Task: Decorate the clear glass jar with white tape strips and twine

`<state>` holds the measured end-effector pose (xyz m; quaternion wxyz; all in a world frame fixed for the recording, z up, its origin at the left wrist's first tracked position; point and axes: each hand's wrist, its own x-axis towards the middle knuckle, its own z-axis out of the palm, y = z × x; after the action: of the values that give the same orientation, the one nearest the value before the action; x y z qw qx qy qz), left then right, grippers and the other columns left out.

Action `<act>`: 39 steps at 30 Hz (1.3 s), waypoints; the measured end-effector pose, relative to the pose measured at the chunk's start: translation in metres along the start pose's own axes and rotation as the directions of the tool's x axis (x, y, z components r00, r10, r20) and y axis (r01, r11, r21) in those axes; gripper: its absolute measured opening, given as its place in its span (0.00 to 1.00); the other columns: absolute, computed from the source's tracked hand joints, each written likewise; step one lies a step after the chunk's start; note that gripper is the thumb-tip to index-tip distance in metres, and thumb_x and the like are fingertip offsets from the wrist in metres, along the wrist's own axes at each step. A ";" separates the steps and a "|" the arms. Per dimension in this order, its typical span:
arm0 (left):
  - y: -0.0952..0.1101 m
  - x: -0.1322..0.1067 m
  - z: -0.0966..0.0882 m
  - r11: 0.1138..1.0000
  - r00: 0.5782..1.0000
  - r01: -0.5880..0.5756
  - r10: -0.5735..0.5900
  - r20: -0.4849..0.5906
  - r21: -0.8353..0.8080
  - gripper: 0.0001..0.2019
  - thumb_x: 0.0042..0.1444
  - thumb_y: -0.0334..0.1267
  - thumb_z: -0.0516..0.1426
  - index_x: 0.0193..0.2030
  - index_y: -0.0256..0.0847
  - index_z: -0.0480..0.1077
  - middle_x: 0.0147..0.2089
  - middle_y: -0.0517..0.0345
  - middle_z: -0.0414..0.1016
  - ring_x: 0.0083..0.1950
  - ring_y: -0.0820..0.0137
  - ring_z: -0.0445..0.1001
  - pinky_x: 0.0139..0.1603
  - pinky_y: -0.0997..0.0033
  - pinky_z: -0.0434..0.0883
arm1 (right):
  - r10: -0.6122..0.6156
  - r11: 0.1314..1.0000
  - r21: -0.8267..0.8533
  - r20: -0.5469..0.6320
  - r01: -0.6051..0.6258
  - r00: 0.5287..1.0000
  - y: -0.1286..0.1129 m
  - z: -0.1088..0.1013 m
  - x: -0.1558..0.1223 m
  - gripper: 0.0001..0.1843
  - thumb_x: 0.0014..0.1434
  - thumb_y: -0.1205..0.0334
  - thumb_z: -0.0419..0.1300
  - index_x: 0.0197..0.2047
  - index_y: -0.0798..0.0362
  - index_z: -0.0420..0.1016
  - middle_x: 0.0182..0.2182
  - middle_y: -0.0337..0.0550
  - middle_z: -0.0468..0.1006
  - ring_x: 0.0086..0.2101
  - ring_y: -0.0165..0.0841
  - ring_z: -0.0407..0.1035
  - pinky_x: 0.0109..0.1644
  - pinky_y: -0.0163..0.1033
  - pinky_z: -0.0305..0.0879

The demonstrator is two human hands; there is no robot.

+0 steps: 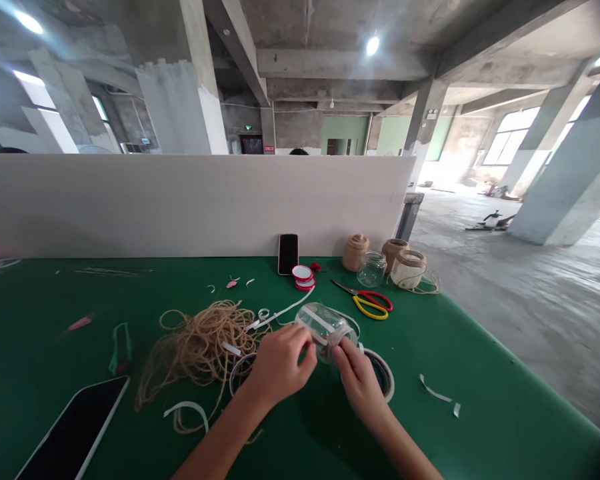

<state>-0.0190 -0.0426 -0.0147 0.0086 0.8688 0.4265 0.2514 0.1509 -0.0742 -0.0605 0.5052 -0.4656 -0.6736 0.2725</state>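
Note:
A clear glass jar (316, 319) lies tilted on its side above the table, with a white strip of tape along it. My right hand (360, 377) grips the jar at its neck, thumb on top. Close against the jar's left side, my left hand (280, 363) has its fingers curled and pinched together; what they hold, if anything, is hidden. Rolls of tape (389, 377) lie beneath and beside my hands, partly covered. Left of them spreads a tangled heap of jute twine (200, 343).
Scissors (373, 303), red-rimmed tape rolls (304, 277) and a phone (288, 255) lie further back. Twine-wrapped jars (355, 252) and a bare glass jar (372, 270) stand at the back right. A tablet-like device (75, 427) lies front left; a white partition (195, 207) borders the green table.

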 end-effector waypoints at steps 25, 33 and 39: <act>0.004 -0.004 0.015 0.989 0.983 0.128 -0.136 0.124 0.073 0.07 0.52 0.31 0.50 0.32 0.40 0.70 0.31 0.57 0.75 0.34 0.65 0.73 0.31 0.72 0.63 | -0.257 0.900 -0.302 0.218 0.315 0.942 0.009 0.014 -0.008 0.10 0.57 0.74 0.44 0.37 0.52 0.62 0.31 0.47 0.70 0.30 0.36 0.65 0.33 0.38 0.60; 0.000 -0.004 0.016 0.986 0.980 0.118 -0.134 0.144 0.116 0.09 0.53 0.29 0.49 0.31 0.39 0.70 0.31 0.56 0.75 0.36 0.65 0.74 0.31 0.72 0.64 | -0.241 0.897 -0.324 0.215 0.302 0.947 0.014 0.017 -0.011 0.10 0.56 0.75 0.44 0.34 0.52 0.60 0.28 0.46 0.69 0.28 0.35 0.63 0.31 0.37 0.58; 0.000 -0.003 0.014 0.993 0.980 0.063 -0.080 0.180 0.098 0.10 0.55 0.30 0.48 0.32 0.39 0.70 0.32 0.55 0.75 0.38 0.65 0.73 0.32 0.72 0.64 | -0.250 0.897 -0.321 0.198 0.303 0.948 0.016 0.018 -0.011 0.12 0.55 0.76 0.44 0.38 0.52 0.61 0.32 0.47 0.71 0.31 0.36 0.65 0.33 0.37 0.60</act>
<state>-0.0141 -0.0426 -0.0284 0.0173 0.8718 0.4660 0.1498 0.1406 -0.0753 -0.0844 0.3961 -0.4246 -0.8068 0.1091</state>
